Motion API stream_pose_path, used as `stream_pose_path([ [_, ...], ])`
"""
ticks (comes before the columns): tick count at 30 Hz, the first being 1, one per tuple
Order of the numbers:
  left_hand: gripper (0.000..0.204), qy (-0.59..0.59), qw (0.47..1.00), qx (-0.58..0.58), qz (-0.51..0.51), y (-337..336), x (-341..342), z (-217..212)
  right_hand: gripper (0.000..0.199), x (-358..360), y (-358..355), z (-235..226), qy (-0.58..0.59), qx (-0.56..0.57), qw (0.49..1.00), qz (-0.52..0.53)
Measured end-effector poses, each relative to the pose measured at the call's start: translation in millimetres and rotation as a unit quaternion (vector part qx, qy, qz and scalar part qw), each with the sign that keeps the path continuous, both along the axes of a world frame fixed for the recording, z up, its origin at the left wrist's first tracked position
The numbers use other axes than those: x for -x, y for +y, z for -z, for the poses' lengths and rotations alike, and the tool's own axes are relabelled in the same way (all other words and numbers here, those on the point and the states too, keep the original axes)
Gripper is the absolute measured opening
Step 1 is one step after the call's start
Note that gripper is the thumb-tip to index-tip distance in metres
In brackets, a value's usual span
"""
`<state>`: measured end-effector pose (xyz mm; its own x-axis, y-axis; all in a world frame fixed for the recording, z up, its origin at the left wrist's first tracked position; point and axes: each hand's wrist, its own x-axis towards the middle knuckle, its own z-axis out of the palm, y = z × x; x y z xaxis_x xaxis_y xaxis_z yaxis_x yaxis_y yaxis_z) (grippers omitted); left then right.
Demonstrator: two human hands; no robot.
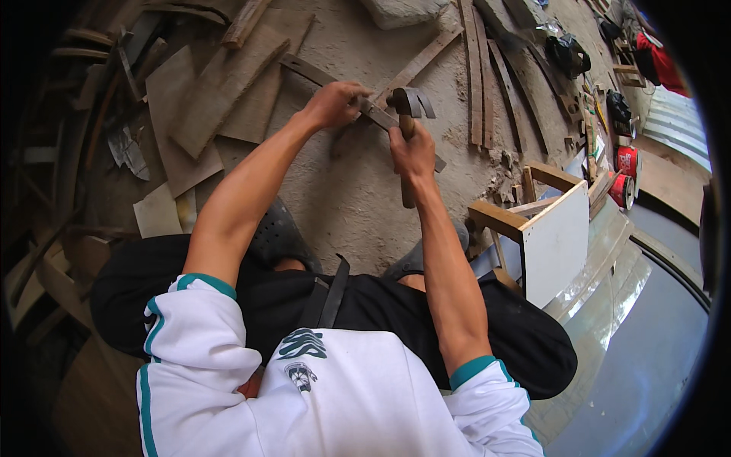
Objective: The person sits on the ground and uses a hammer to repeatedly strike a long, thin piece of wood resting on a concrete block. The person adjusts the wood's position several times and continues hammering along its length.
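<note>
My right hand [413, 151] is wrapped round the wooden handle of a claw hammer [410, 102], held upright with its dark metal head above the fist. A dark, narrow wooden strip [308, 71] runs diagonally under both hands, and the hammer hides part of it. Over this strip, my left hand [333, 105] has its fingertips pinched together; anything between them is too small to make out. A second, lighter wooden strip [424, 62] meets the dark one at an angle just beyond the hands.
Loose boards [228, 91] lie heaped at the left. Long wooden strips [480, 84] are on the dusty ground ahead. Close on the right stands a wooden frame with a white panel [558, 247]; red cans [626, 161] and a black plastic bag [567, 55] are farther off.
</note>
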<state>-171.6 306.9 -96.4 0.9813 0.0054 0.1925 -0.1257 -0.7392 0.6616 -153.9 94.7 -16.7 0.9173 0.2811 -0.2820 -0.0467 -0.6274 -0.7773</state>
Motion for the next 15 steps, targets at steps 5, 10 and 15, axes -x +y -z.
stream_pose_path([
  [5,0.025,-0.075,0.973,-0.163,-0.149,14.4,-24.4,1.5,0.026,10.2,3.7,3.2,0.017,0.015,1.0,-0.008],
  [10,0.047,0.099,0.963,-0.24,-0.065,22.3,-36.5,18.9,0.027,12.0,13.8,-8.6,0.02,0.016,0.999,-0.026],
  [15,0.053,0.175,0.965,-0.193,-0.017,21.2,-45.3,15.0,0.027,11.3,17.8,-10.8,0.007,0.031,0.999,-0.037],
])
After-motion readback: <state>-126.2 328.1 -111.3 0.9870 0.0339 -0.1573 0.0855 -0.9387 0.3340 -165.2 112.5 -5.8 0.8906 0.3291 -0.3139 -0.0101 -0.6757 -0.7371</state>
